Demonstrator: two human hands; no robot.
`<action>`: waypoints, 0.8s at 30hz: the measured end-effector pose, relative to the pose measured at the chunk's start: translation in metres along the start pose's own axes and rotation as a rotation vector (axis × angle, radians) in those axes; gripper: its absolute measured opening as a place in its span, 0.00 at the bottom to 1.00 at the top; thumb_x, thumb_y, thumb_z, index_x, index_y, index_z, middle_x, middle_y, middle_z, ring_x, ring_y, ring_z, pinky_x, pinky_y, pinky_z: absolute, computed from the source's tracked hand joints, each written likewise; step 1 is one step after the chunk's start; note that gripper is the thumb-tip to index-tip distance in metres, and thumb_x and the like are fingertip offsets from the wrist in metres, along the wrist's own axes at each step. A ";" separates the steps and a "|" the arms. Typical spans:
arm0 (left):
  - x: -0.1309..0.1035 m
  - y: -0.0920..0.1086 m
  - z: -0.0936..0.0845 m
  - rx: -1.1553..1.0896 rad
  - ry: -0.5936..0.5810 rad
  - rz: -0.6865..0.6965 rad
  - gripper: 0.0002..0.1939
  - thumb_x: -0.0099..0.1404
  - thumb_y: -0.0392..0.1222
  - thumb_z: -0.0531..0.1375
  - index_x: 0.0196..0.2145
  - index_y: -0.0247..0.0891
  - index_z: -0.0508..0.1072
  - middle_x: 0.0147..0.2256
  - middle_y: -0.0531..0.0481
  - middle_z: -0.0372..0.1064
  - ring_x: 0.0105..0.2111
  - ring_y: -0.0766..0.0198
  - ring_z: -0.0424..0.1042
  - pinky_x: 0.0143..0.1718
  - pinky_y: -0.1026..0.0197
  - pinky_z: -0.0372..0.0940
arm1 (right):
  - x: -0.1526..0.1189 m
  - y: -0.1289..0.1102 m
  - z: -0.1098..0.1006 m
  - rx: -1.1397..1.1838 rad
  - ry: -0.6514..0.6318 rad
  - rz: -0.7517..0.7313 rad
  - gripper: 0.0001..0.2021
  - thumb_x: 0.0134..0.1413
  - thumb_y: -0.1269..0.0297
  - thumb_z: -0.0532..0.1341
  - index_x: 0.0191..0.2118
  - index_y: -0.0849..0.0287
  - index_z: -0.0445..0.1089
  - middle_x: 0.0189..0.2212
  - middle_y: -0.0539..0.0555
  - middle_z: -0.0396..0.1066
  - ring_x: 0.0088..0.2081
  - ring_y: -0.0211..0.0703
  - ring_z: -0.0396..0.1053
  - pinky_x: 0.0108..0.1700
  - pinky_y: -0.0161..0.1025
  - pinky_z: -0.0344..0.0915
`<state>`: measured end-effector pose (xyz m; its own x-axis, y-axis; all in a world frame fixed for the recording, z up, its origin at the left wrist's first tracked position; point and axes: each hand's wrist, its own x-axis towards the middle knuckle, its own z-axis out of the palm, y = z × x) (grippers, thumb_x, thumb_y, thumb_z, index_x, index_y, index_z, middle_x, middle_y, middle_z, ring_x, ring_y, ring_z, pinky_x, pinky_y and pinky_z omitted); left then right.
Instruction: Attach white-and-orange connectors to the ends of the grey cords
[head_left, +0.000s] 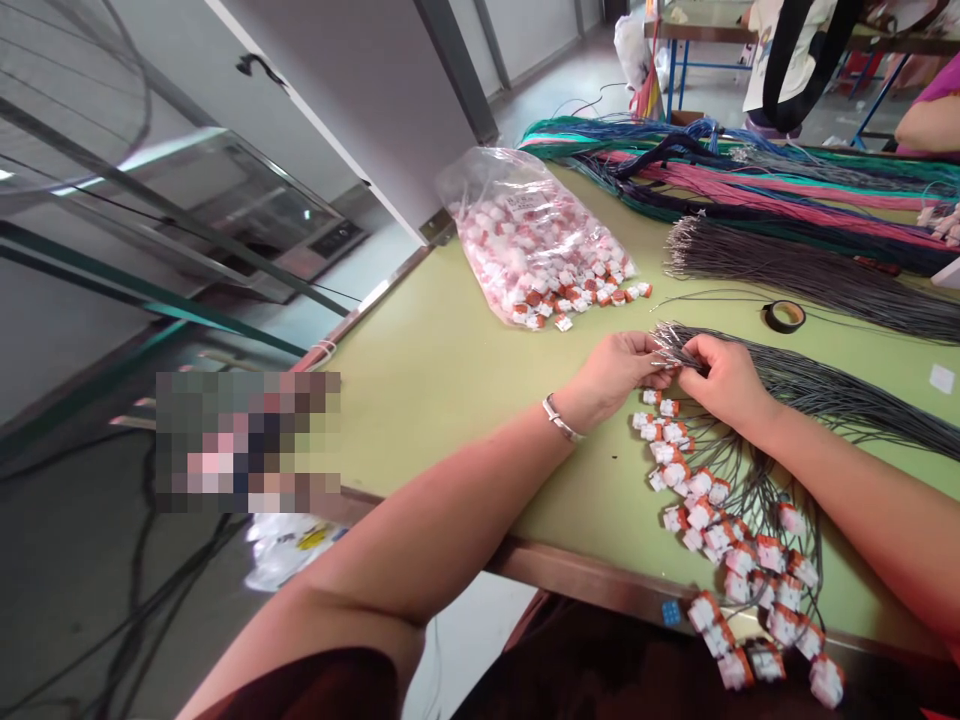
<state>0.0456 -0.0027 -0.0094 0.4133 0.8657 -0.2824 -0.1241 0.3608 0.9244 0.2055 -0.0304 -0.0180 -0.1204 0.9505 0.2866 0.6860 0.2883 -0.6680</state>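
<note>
My left hand (616,372), with a bracelet at its wrist, pinches the metal-tipped ends of a bundle of dark wires (817,378) lying across the table. Close beside it, my right hand (726,382) is closed round the same wires just behind their tips. Which single wire lies between the fingertips is hidden. Below both hands, several white-and-orange connectors (701,515) with dark wires attached spread down to the table's near edge, and some hang over it.
A clear plastic bag (517,205) spills loose connectors (592,285) onto the green table (420,370). A second dark wire bundle (795,275), a roll of black tape (784,316) and coloured wires (712,185) lie farther back. Other people are beyond the table.
</note>
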 end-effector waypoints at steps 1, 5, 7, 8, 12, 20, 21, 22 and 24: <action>0.000 -0.001 0.000 0.024 -0.006 0.007 0.07 0.56 0.32 0.66 0.25 0.30 0.72 0.20 0.52 0.69 0.20 0.73 0.68 0.25 0.69 0.64 | 0.000 0.000 0.000 0.011 -0.003 -0.002 0.03 0.42 0.67 0.58 0.26 0.58 0.67 0.21 0.50 0.70 0.23 0.37 0.62 0.29 0.36 0.57; -0.004 0.000 -0.004 0.313 -0.052 0.072 0.07 0.57 0.37 0.64 0.25 0.32 0.73 0.19 0.52 0.68 0.17 0.73 0.62 0.20 0.68 0.57 | 0.002 0.001 -0.004 0.142 0.004 0.035 0.05 0.44 0.64 0.59 0.26 0.59 0.68 0.20 0.50 0.69 0.23 0.37 0.62 0.28 0.36 0.57; -0.010 0.003 -0.007 0.528 -0.128 0.143 0.05 0.55 0.37 0.64 0.25 0.33 0.75 0.21 0.52 0.69 0.20 0.72 0.63 0.23 0.67 0.57 | 0.005 0.004 -0.006 0.271 0.056 0.098 0.07 0.44 0.61 0.61 0.28 0.59 0.69 0.21 0.49 0.69 0.23 0.38 0.63 0.28 0.36 0.58; -0.014 0.007 -0.009 0.621 -0.195 0.173 0.04 0.54 0.37 0.65 0.26 0.34 0.76 0.22 0.51 0.70 0.22 0.70 0.64 0.24 0.67 0.58 | 0.006 0.005 -0.007 0.343 0.053 0.134 0.09 0.43 0.60 0.62 0.30 0.59 0.69 0.21 0.49 0.69 0.23 0.38 0.64 0.27 0.36 0.59; -0.020 0.024 -0.028 0.925 -0.114 0.302 0.06 0.56 0.41 0.65 0.26 0.36 0.77 0.27 0.48 0.73 0.27 0.64 0.67 0.30 0.62 0.61 | 0.008 0.008 -0.007 0.517 -0.044 0.198 0.12 0.40 0.60 0.65 0.34 0.59 0.70 0.19 0.46 0.67 0.22 0.37 0.64 0.27 0.36 0.60; 0.004 0.032 -0.084 1.356 0.585 0.242 0.05 0.56 0.42 0.64 0.29 0.37 0.74 0.32 0.40 0.72 0.39 0.49 0.70 0.40 0.53 0.62 | 0.004 0.001 -0.006 0.536 -0.013 0.262 0.08 0.41 0.60 0.63 0.27 0.60 0.68 0.17 0.46 0.64 0.20 0.32 0.56 0.23 0.33 0.51; 0.006 0.031 -0.084 1.363 0.573 0.241 0.04 0.57 0.40 0.63 0.28 0.38 0.74 0.32 0.40 0.72 0.39 0.49 0.70 0.40 0.53 0.62 | 0.004 -0.001 -0.007 0.526 -0.008 0.260 0.08 0.41 0.60 0.63 0.25 0.59 0.68 0.17 0.46 0.63 0.20 0.32 0.56 0.23 0.33 0.51; 0.007 0.031 -0.084 1.348 0.575 0.257 0.03 0.57 0.38 0.62 0.27 0.38 0.74 0.31 0.41 0.72 0.39 0.49 0.70 0.41 0.53 0.62 | 0.004 -0.002 -0.007 0.519 -0.002 0.258 0.07 0.40 0.61 0.62 0.24 0.59 0.67 0.18 0.46 0.62 0.21 0.33 0.55 0.23 0.33 0.51; 0.005 0.030 -0.080 1.228 0.577 0.308 0.02 0.57 0.37 0.62 0.28 0.38 0.75 0.30 0.43 0.72 0.38 0.51 0.70 0.42 0.53 0.63 | 0.004 -0.003 -0.007 0.509 0.008 0.258 0.07 0.39 0.61 0.61 0.23 0.59 0.66 0.18 0.46 0.61 0.22 0.33 0.54 0.24 0.34 0.51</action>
<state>-0.0282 0.0402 -0.0032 0.0506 0.9815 0.1844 0.8462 -0.1402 0.5141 0.2077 -0.0283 -0.0100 0.0119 0.9972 0.0742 0.2598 0.0686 -0.9632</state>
